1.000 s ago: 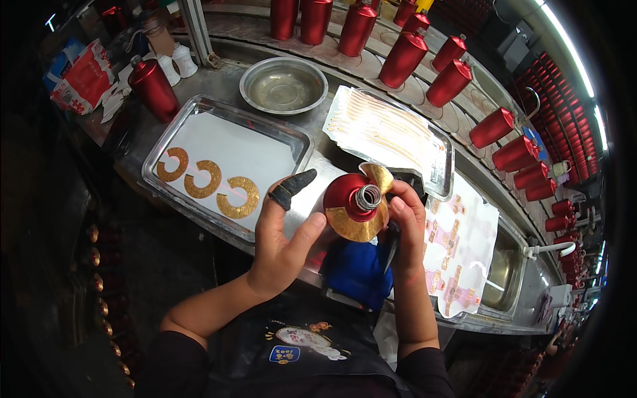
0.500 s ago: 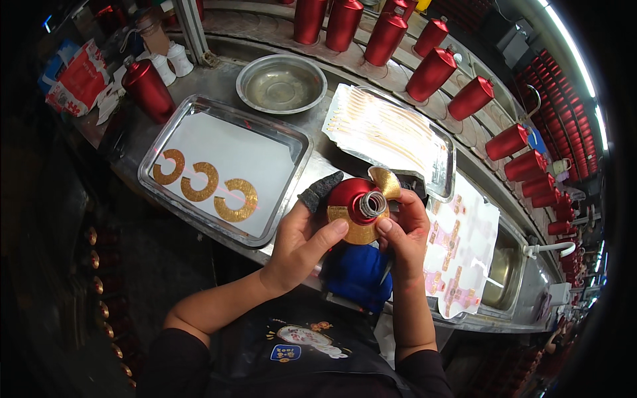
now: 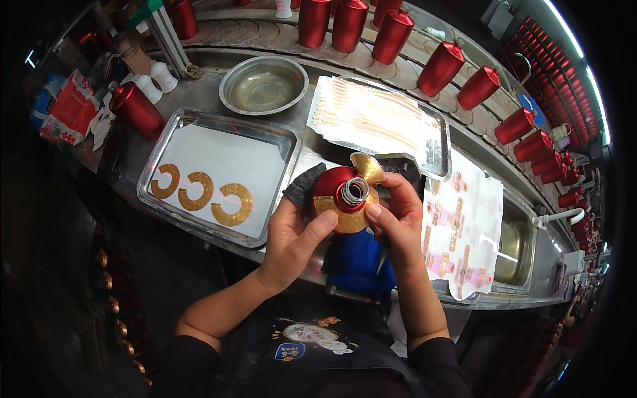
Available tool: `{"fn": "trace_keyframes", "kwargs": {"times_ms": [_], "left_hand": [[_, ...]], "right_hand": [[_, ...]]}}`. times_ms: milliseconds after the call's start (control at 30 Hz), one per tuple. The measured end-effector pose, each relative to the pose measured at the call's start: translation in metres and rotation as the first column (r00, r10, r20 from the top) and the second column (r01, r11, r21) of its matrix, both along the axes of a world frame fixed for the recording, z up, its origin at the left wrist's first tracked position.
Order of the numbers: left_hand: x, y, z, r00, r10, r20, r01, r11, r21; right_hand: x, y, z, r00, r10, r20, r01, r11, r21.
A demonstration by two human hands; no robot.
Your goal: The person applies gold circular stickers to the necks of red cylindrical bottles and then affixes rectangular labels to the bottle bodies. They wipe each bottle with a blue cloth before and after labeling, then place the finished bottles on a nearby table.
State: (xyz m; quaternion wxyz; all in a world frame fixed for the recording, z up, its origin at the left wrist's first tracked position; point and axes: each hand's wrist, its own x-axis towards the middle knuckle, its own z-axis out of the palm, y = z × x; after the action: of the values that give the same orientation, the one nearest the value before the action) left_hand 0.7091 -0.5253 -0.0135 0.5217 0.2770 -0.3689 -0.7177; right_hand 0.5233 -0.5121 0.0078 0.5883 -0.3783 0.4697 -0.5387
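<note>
A red bottle (image 3: 330, 187) with a bare threaded neck is held in front of me, its neck tilted up toward the camera. Around its shoulder lies a gold curved sticker (image 3: 350, 221), one end of which stands up loose beside the neck. My left hand (image 3: 295, 239) grips the bottle from the left, thumb pressed on the gold; dark covering shows on a finger. My right hand (image 3: 397, 215) pinches the right side, thumb on the sticker's edge and fingers behind the raised end. Several gold C-shaped stickers (image 3: 232, 205) lie on white paper in a metal tray (image 3: 294, 142) to the left.
Behind stands a metal bowl (image 3: 263, 85) of liquid. A second tray (image 3: 443, 142) holds strip sheets (image 3: 371, 116). A printed sticker sheet (image 3: 464, 229) lies near the sink (image 3: 517, 255). Several red bottles (image 3: 440, 69) line the conveyor (image 3: 265, 37); another bottle (image 3: 136, 109) stands left.
The view has shifted slightly, so the bench items sit at changed places. Both hands keep hold of the bottle and sticker, with little change in grip.
</note>
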Motion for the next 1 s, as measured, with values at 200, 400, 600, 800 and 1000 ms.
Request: {"fn": "trace_keyframes", "kwargs": {"times_ms": [200, 400, 600, 800, 1000], "left_hand": [[-0.005, 0.001, -0.009, 1.000, -0.009, 0.015, 0.007, 0.992, 0.128], [-0.025, -0.002, -0.025, 1.000, 0.009, -0.006, -0.009, 1.000, 0.015], [-0.051, 0.001, -0.031, 0.998, -0.019, -0.053, 0.024, 0.996, 0.091], [-0.056, -0.002, -0.031, 1.000, 0.009, -0.024, -0.006, 0.996, 0.093], [-0.054, -0.006, -0.031, 0.999, 0.032, -0.026, -0.029, 0.992, 0.121]], "right_hand": [[-0.003, -0.003, -0.010, 1.000, -0.007, -0.029, 0.007, 1.000, 0.014], [-0.020, -0.003, -0.023, 0.997, -0.022, -0.072, 0.025, 0.999, 0.033], [-0.039, 0.001, -0.030, 0.987, -0.091, -0.136, 0.091, 0.996, -0.007], [-0.050, 0.003, -0.030, 0.981, -0.035, -0.189, 0.042, 0.998, 0.038], [-0.046, 0.001, -0.031, 0.984, -0.044, -0.170, 0.049, 0.999, 0.022]]}}
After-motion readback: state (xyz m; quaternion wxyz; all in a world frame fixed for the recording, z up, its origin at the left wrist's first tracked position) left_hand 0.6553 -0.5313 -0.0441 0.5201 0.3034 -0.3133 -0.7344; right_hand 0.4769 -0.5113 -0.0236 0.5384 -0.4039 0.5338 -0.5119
